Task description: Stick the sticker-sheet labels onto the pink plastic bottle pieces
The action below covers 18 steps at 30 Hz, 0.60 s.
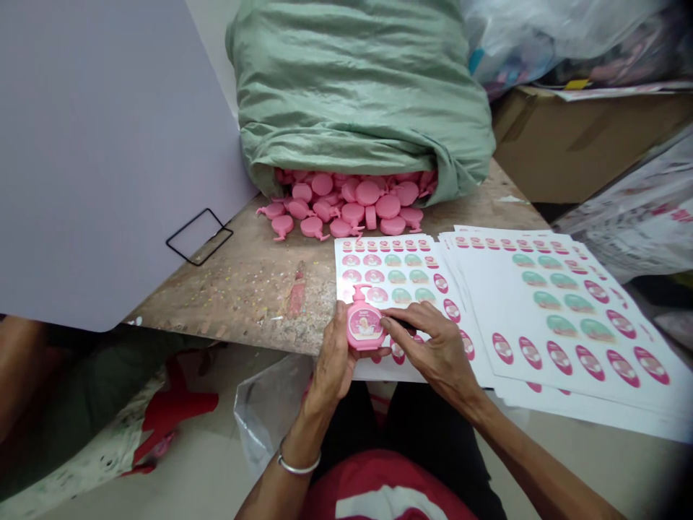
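A small pink pump bottle (356, 345) stands upright in my left hand (334, 359), its fingers wrapped round the side and base. On its front is an oval pink sticker (365, 323) with a picture. My right hand (434, 341) is closed round a thin dark tool (401, 323), whose exact kind I cannot make out. The right thumb and fingertips are at the bottle's right edge, by the sticker. Under both hands lies a sticker sheet (390, 249) with rows of pink and green stickers.
More sticker sheets (503, 303) overlap at the right. Behind, a green sack (357, 87) spills several pink round pieces with spouts (353, 213) onto the worn wooden table (238, 289). A grey panel (108, 144) stands left, a cardboard box (590, 137) back right. Part of another person's arm (19, 368) shows far left.
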Available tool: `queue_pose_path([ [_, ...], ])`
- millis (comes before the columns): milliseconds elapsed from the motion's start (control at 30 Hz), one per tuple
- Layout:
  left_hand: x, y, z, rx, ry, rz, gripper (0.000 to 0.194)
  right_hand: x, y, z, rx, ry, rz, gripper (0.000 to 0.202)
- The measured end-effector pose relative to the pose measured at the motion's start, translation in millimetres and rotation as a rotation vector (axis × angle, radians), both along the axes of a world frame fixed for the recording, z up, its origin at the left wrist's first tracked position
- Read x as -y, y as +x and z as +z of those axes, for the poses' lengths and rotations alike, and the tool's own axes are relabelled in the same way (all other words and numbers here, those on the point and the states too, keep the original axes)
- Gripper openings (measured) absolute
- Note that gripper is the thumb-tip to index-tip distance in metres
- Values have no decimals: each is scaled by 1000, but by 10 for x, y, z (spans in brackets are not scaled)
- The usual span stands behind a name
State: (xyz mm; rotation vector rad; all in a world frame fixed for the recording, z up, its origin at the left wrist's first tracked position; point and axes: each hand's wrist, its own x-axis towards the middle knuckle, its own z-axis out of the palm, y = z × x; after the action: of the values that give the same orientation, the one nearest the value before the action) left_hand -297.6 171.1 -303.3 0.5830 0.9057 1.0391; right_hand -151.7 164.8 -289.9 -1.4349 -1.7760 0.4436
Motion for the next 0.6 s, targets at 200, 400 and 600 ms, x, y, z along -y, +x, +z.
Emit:
queue_pose_path([
  [200,9,28,21,-277,98,105,39,-28,44,-79,271,42,-152,27],
  [400,36,6,-13,-528,145,279,40,-138,-257,-219,-144,-144,-122,62],
  [600,-385,-747,-226,-932,190,392,51,-931,152,-336,-12,-308,-201,43],
])
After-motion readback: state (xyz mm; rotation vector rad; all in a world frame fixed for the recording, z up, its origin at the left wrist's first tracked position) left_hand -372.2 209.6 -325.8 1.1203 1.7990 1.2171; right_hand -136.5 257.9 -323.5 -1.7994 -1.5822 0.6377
